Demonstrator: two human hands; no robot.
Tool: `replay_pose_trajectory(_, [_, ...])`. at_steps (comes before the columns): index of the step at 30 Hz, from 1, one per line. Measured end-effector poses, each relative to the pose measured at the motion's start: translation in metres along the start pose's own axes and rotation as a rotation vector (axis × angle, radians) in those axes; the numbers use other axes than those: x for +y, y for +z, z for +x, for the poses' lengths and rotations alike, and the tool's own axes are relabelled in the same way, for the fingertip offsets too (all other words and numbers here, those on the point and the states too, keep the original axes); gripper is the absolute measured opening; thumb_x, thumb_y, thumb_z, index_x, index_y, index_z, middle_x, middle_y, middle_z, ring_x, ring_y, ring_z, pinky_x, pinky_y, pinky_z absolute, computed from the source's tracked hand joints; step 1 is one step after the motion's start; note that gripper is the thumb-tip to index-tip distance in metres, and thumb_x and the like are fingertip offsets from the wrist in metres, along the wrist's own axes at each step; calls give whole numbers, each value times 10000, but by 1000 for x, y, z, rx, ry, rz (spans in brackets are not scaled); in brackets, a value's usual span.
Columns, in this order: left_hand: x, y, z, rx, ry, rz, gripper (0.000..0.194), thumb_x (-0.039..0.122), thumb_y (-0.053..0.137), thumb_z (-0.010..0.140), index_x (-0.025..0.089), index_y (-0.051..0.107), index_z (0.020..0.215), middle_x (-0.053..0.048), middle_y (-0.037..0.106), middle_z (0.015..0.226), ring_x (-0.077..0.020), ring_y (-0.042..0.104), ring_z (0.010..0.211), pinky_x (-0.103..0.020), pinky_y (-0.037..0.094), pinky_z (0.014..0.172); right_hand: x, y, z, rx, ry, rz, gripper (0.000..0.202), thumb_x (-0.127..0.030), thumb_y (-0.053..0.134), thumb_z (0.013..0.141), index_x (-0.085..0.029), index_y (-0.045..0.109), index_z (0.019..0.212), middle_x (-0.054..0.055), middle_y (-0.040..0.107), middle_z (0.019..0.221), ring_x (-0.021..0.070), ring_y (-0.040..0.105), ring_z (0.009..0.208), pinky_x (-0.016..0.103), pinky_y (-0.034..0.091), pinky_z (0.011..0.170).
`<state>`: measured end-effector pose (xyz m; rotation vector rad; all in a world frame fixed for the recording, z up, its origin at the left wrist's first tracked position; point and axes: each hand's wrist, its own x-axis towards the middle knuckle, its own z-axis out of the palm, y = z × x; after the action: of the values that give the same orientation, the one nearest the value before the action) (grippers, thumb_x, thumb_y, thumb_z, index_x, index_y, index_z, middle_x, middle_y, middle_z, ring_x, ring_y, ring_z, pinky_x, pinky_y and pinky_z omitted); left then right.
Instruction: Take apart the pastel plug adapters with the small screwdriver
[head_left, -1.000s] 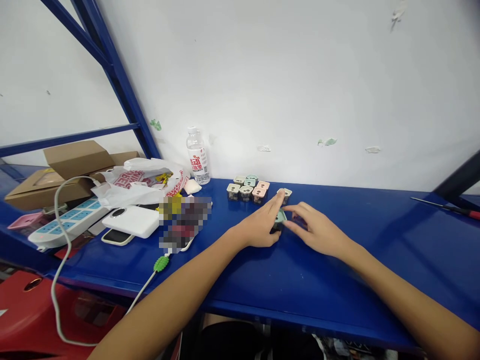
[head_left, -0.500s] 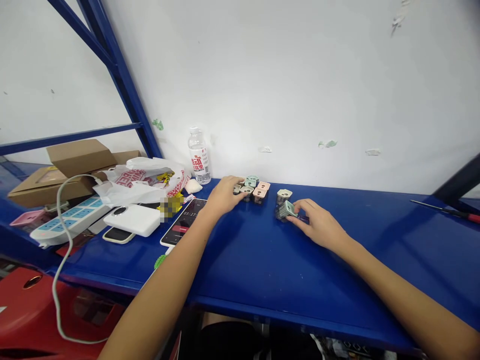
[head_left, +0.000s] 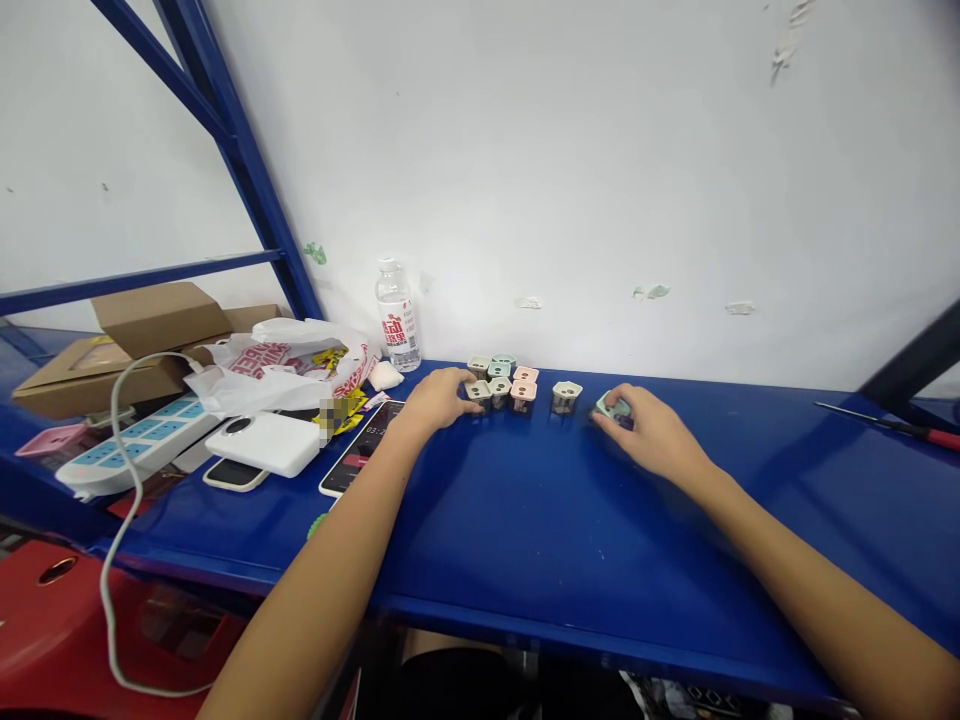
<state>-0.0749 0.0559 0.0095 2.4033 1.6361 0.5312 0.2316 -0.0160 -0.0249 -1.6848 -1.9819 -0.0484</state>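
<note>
My left hand point(head_left: 444, 402) has its thumb and fingers closed about a beige two-hole pencil sharpener point(head_left: 480, 391) at the near left corner of a tight cluster. Packed against it are a mint sharpener point(head_left: 500, 371), a pink sharpener point(head_left: 523, 393) and several others, all with see-through dark bodies. A lone cream sharpener point(head_left: 566, 394) stands upright to the right of the cluster. Further right, my right hand point(head_left: 651, 428) pinches a mint-green sharpener point(head_left: 615, 408) near the tabletop; its lower body is mostly hidden by the fingers.
Left of the cluster are a water bottle point(head_left: 398, 318), a phone point(head_left: 360, 455), a white power bank point(head_left: 264, 442) and a power strip point(head_left: 139, 440). A plastic bag point(head_left: 277, 370) and cardboard box point(head_left: 161, 320) lie behind. A screwdriver point(head_left: 885, 419) rests at the far right of the blue tabletop point(head_left: 540, 530).
My right hand has carried the mint-green sharpener rightwards, away from the cream one. My left hand has shifted slightly left and nearer, with a beige sharpener now at the cluster's near left corner.
</note>
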Motion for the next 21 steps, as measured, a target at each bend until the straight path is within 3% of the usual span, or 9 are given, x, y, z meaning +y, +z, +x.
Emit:
replay_pose_trajectory(6, [9, -2, -5, -116, 77, -108, 507, 398, 782, 640, 191, 661, 1087, -40, 692, 893, -216, 641, 843, -278, 464, 747, 23, 0, 8, 2, 108, -86, 224, -426, 495, 882, -232, 571, 965, 74, 591, 990, 203, 587, 688, 320, 435, 589])
replay_pose_trajectory(12, [22, 6, -11, -298, 186, -315, 564, 453, 781, 616, 226, 666, 1120, -4, 690, 851, -183, 632, 780, -249, 455, 709, 25, 3, 9, 0, 129, -119, 363, -435, 464, 905, -286, 609, 1202, 106, 543, 1196, 252, 637, 805, 366, 486, 646])
replay_pose_trajectory(15, [32, 19, -13, -326, 222, -448, 532, 406, 783, 627, 203, 662, 1104, -8, 680, 827, -176, 621, 769, -254, 449, 709, 18, -1, 4, 42, 155, -132, 467, -442, 454, 902, -238, 542, 1313, 163, 498, 1249, 300, 640, 802, 421, 491, 634])
replay_pose_trajectory(18, [42, 34, -16, -309, 286, -549, 444, 387, 757, 672, 185, 644, 1051, -20, 692, 938, -165, 628, 850, -248, 453, 788, 3, -7, -2, 86, 124, -86, 502, -470, 417, 915, -197, 510, 1326, 181, 487, 1246, 323, 626, 871, 444, 497, 671])
replay_pose_trajectory(21, [52, 46, -19, -291, 318, -554, 436, 402, 755, 674, 187, 640, 1035, -21, 689, 981, -181, 620, 920, -259, 441, 833, -20, -8, -9, 9, -31, 43, 402, -511, 482, 894, -231, 605, 1156, 102, 578, 1115, 239, 619, 853, 373, 504, 742])
